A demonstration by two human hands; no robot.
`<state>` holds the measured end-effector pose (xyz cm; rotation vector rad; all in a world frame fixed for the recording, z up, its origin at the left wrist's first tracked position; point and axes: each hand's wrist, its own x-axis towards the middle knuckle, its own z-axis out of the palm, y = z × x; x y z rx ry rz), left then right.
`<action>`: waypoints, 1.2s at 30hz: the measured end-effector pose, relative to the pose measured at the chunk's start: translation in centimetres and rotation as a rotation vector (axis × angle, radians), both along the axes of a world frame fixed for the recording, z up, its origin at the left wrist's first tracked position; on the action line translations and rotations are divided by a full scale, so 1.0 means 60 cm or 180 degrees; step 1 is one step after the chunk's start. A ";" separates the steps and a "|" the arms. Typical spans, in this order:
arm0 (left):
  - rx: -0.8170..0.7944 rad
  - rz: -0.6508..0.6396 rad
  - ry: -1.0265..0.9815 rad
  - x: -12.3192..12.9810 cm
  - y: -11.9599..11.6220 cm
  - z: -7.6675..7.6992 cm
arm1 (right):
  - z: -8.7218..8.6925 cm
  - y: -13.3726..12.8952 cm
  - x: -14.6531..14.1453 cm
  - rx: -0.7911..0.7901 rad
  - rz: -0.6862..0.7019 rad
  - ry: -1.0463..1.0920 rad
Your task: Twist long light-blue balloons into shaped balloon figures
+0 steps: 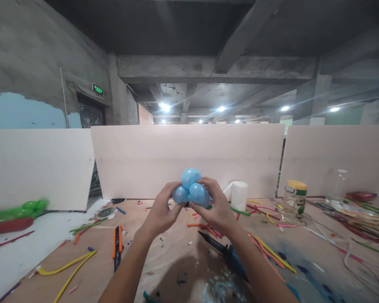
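A cluster of light blue balloon bubbles (pixel 191 178) is held up above the table at the middle of the view. At least three round bubbles show, pressed together. My left hand (pixel 164 207) grips the cluster from the left, thumb below and fingers above. From the right, my right hand (pixel 216 206) closes on it with the thumb underneath and the fingers curled over the top and side. Below my right forearm lies a balloon pump (pixel 230 254) with a dark pointed nozzle (pixel 210 242), partly covered by the arm.
Limp modelling balloons (pixel 71 263) lie scattered over the wooden table (pixel 164 252). An orange utility knife (pixel 117 246) is at left, near inflated green balloons (pixel 27 209). A paper roll (pixel 239 195), a yellow-lidded jar (pixel 295 200) and a clear bottle (pixel 337 185) stand right. White boards (pixel 186 155) close off the back.
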<state>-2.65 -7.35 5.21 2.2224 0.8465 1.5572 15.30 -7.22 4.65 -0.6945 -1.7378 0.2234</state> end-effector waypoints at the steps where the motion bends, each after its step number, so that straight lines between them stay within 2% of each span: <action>1: -0.0031 -0.0011 -0.0052 0.000 0.000 -0.001 | 0.001 -0.001 0.001 0.0080 -0.0059 -0.0005; 3: -0.0342 -0.0229 -0.0254 -0.001 -0.001 -0.001 | 0.004 -0.004 0.002 0.0263 -0.0158 -0.0083; 5: -0.0875 -0.0695 -0.0557 -0.002 -0.002 0.000 | 0.008 -0.010 0.004 0.0370 -0.0182 -0.0317; 7: -0.1335 -0.1108 -0.0856 -0.004 -0.002 0.003 | 0.011 -0.017 0.005 0.0357 -0.0091 -0.0613; 8: -0.1435 -0.1162 -0.0984 -0.005 -0.001 0.004 | 0.012 -0.020 0.006 0.0310 0.0008 -0.0723; 10: -0.1405 -0.0989 -0.1175 -0.005 0.002 0.006 | 0.012 -0.022 0.008 0.0129 0.0253 -0.0755; 13: -0.1201 -0.0745 -0.1186 -0.003 0.005 0.006 | 0.011 -0.015 0.015 -0.0400 0.0606 -0.0426; 17: -0.1080 -0.0835 -0.1003 0.002 -0.001 0.009 | 0.009 0.001 0.030 -0.1132 0.1121 0.0073; 26: -0.0899 -0.0839 -0.0882 0.001 -0.002 0.008 | 0.002 0.015 0.030 -0.1856 0.1641 0.0494; 29: -0.0876 -0.0875 -0.0841 0.000 0.002 0.004 | 0.003 0.015 0.028 -0.1900 0.1754 0.0600; 32: -0.0925 -0.0920 -0.0835 0.000 0.006 0.002 | 0.004 0.015 0.028 -0.1912 0.1656 0.0543; 36: -0.1099 -0.0907 -0.1049 -0.002 0.010 0.001 | 0.003 0.016 0.034 -0.1577 0.1497 0.0253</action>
